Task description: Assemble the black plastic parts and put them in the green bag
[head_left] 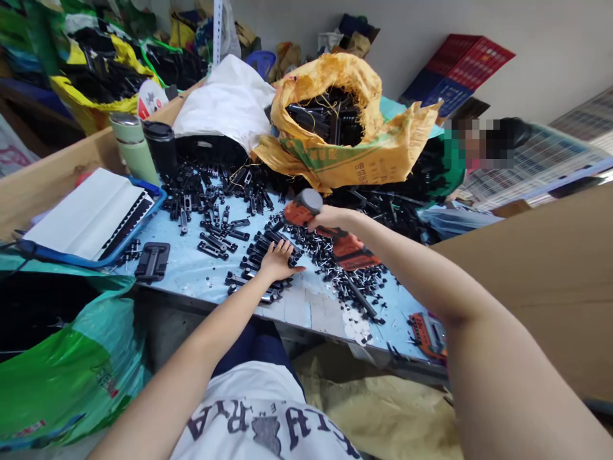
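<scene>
My right hand [329, 220] is closed around the grip of an orange and grey power screwdriver [306, 207], whose tip points down at a row of black plastic parts [258, 252]. My left hand [278, 259] lies flat with fingers spread on that row, pressing the parts against the light blue table [201, 271]. A heap of small dark screws [330, 252] lies just right of the row. A second orange tool body [354, 250] rests on the table under my right wrist.
An open yellow sack [345, 137] full of black parts stands at the back, beside a white sack [225, 105]. Two flasks [143, 150] and a blue tray [96, 220] sit at the left. A green bag [71, 370] hangs below. Another person [479, 144] sits opposite.
</scene>
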### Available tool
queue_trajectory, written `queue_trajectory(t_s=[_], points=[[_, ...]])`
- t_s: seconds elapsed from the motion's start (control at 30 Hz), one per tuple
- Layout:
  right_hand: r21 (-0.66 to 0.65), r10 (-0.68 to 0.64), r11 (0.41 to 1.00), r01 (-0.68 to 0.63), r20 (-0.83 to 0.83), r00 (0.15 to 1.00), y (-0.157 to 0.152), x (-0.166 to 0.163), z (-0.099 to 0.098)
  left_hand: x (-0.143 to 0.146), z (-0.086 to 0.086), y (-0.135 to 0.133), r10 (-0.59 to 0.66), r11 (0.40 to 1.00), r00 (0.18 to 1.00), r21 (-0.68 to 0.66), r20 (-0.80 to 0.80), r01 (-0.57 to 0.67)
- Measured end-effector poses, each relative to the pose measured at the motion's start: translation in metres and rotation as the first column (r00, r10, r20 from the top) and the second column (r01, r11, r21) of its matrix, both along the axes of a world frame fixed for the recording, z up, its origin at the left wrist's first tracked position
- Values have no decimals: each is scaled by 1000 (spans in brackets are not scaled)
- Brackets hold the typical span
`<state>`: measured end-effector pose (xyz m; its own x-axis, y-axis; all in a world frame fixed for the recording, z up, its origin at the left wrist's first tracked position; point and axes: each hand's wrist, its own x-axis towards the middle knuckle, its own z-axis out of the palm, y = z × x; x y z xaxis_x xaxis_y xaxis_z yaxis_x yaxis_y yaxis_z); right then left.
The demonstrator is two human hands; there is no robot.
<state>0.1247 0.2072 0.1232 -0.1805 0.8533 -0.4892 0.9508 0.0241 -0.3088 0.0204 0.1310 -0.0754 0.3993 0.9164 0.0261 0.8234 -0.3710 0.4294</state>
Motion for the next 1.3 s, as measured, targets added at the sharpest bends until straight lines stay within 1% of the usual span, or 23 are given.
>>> queue_trajectory(t_s=[0.07,0.13,0.2,0.27,0.33,0.4,0.53,0.67,0.77,0.93,1.13,1.3], points=[[-41,37,999,-32,142,989,18,-29,0,-1,-3,0,10,999,1000,30,10,-10],[-63,97,995,-83,252,963,31,-48,4,0,-6,0,16,999,1000,47,23,-17],[-95,175,984,-152,335,926,43,-60,8,0,-8,1,14,999,999,44,38,-15],[-139,253,967,-215,382,889,52,-65,11,1,-11,2,6,999,999,41,52,-9],[-157,294,955,-252,395,870,56,-68,12,1,-12,3,0,999,998,44,62,-3],[-141,298,954,-263,392,870,52,-70,13,1,-13,3,4,999,998,42,65,-7],[-130,287,958,-257,366,885,29,-76,19,1,-14,4,4,1000,997,12,73,-5],[-156,294,954,-255,331,897,11,-84,24,-1,-12,4,-3,1000,995,31,97,-1],[-146,294,955,-258,340,893,9,-87,26,-1,-10,5,3,1000,994,27,106,-6],[-127,315,949,-288,402,860,12,-85,24,-1,-9,8,-15,1000,995,-16,103,16],[-119,314,949,-291,368,875,8,-84,20,1,-12,8,-2,1000,995,10,99,1],[-157,373,928,-339,336,865,6,-88,12,2,-14,6,1,1000,997,15,76,-2]])
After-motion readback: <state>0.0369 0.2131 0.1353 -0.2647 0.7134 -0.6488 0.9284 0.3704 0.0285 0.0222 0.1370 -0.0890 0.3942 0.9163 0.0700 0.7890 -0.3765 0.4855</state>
